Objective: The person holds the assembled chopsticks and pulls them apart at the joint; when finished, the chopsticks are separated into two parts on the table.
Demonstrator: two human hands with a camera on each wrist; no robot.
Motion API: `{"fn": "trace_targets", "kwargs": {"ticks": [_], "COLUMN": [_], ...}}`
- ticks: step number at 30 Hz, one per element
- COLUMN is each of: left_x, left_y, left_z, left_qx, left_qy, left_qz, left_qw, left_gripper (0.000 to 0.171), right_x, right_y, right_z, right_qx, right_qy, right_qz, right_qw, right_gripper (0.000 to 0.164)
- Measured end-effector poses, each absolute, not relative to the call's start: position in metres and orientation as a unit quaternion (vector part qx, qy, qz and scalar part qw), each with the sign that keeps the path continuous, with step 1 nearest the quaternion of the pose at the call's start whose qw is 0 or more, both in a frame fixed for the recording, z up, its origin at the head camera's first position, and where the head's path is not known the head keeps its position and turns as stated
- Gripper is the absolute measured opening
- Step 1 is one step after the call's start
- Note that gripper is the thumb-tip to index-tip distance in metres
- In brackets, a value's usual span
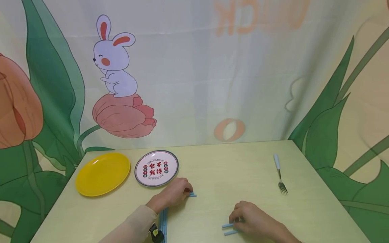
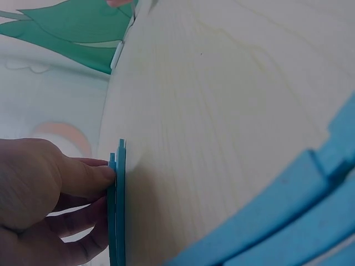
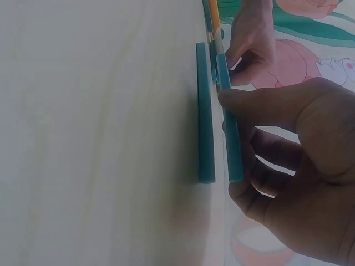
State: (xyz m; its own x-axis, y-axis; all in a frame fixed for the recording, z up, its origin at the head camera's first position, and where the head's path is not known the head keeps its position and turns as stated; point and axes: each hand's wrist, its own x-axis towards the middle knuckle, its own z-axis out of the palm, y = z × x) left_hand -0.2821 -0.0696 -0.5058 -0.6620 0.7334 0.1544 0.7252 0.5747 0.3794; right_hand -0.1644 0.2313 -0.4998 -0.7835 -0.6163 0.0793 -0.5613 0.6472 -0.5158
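Observation:
My left hand (image 1: 174,193) is low over the table, just in front of the white plate, and pinches a short light-blue stick (image 2: 112,208) between thumb and fingers. A second blue stick (image 2: 121,188) lies right alongside it; both have narrower tips. Further right, my right hand (image 1: 250,218) pinches another blue stick (image 3: 231,133) by its side. Parallel to that one, nearer me, lies one more blue stick (image 3: 205,119), apart from the fingers. A bundle of long blue sticks (image 1: 163,219) lies partly beneath my left forearm, and looms large in the left wrist view.
A yellow plate (image 1: 103,173) sits at the back left, beside a white plate (image 1: 156,168) with red characters. On the right lies a fork (image 1: 279,172) with a light-blue handle. A printed curtain (image 1: 194,84) hangs behind the table's back edge.

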Motion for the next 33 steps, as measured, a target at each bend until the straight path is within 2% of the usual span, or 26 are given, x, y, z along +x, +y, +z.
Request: {"fn": "trace_targets", "kwargs": {"ticks": [14,26,33], "left_x": [-0.2841,-0.2824,-0.2820], "left_y": [-0.0673,-0.0668,-0.0678], "left_z": [-0.5055,-0.5072,-0.5061], "left_qx": [0.400,0.396,0.397], "left_qy": [0.894,0.896,0.895], "left_qz": [0.200,0.198,0.200], "left_qw": [0.026,0.035,0.030], "left_gripper": [0.012,0.012,0.011], "right_x": [-0.1641,-0.1626,-0.1650], "right_y": [0.2290,0.2266,0.2270], "right_z": [-0.4996,-0.5002,-0.5027], "right_qx": [-0.318,-0.306,-0.311], "right_qy": [0.909,0.908,0.912], "right_qz": [-0.264,-0.272,-0.257], "right_qw": [0.056,0.093,0.081], "right_gripper": [0.010,0.009,0.009]}}
